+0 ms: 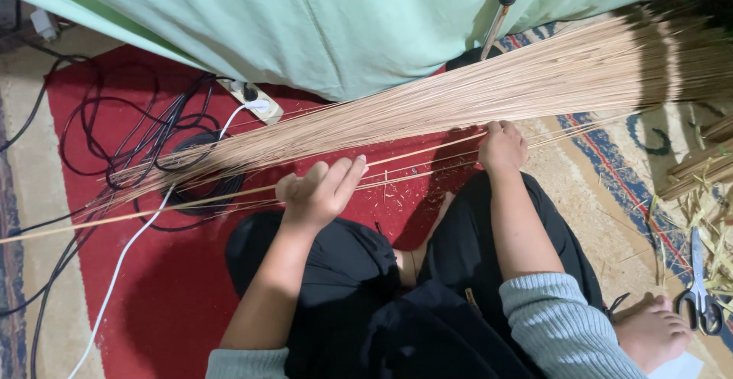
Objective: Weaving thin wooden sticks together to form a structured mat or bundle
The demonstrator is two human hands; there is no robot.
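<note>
Risk: left hand [317, 192] half-open, right hand [502, 147] pinching stick bundle [458, 108]; thin sticks may snap/slide toward cables [145, 146] beside bundle.

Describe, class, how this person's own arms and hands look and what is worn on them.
Both arms wear pale grey-green ribbed knit sleeves, pushed up towards the elbows so the forearms are bare. The left hand and right hand are bare: no gloves, and no rings, watch or bracelets that show.
</note>
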